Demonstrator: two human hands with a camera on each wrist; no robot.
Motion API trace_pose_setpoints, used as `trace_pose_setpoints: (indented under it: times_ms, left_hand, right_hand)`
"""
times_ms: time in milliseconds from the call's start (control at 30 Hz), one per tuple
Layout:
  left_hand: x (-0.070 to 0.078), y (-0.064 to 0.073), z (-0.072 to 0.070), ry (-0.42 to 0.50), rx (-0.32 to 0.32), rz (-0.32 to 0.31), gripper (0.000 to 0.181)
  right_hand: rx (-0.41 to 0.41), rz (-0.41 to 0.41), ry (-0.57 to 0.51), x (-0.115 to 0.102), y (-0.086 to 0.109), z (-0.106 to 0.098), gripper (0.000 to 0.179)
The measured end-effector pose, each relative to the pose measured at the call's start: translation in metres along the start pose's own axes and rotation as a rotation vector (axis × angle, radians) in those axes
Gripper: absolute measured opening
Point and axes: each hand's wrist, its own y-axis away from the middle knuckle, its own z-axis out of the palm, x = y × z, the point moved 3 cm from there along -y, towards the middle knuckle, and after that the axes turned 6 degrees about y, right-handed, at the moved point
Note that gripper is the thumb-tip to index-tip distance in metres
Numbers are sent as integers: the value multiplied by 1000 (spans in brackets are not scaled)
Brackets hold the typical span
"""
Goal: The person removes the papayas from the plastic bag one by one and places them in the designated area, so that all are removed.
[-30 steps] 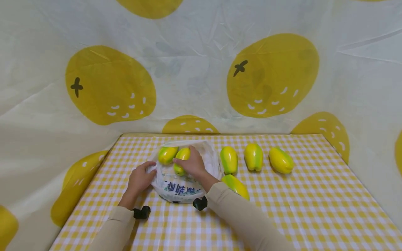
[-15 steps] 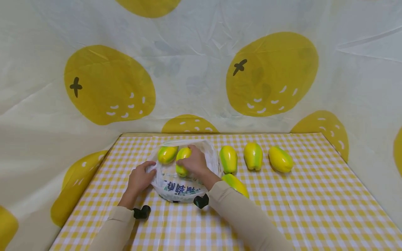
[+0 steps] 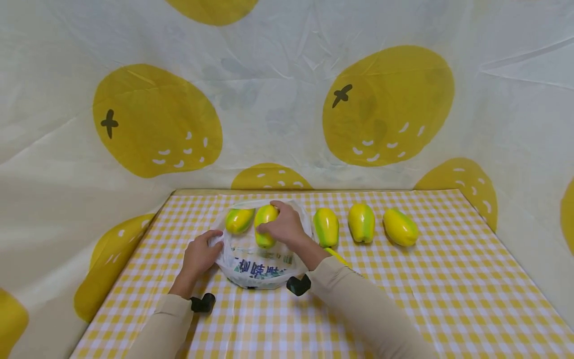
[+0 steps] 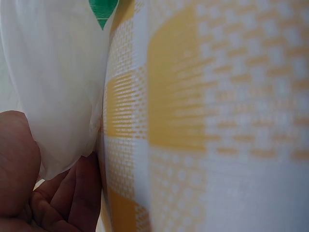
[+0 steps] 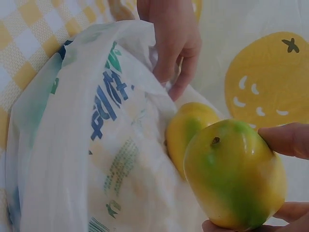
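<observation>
A thin white plastic bag (image 3: pixel 228 267) with dark printed characters lies with its mouth spread wide. At its left edge my left hand (image 3: pixel 201 255) pinches the plastic, and the left wrist view shows bag film (image 4: pixel 63 82) between thumb and fingers. My right hand (image 3: pixel 287 227) grips a yellow-green papaya (image 3: pixel 264 230) over the bag, thumb on one side and fingers round the other. The stem end of this held papaya (image 5: pixel 231 179) faces the right wrist camera. Another papaya (image 3: pixel 239 221) lies inside the bag, just left of the held one.
Right of the bag stand three papayas in a row: a near one (image 3: pixel 327 227), a middle one (image 3: pixel 361 223) and a far-right one (image 3: pixel 400 228). My right sleeve mostly covers one more papaya (image 3: pixel 337 255). A yellow-checked cloth (image 3: pixel 448 289) covers the table; a fruit-print sheet (image 3: pixel 273 114) hangs behind.
My right hand has shifted slightly right, carrying the papaya away from the other one in the bag. Its sleeve now hides more of the papaya beneath. My left hand has stayed at the bag's edge.
</observation>
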Motion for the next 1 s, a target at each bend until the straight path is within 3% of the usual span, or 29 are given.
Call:
trace_pose_setpoints:
  times_ms: [533,1000]
  left_hand:
    - [-6,2,1,-6,1,-3,41]
    - [-3,1,1,-9,7,33,40]
  right_hand:
    - [-69,-55,66,-6,20,-32,83]
    - [-93,-66,148,6,35,-62,84]
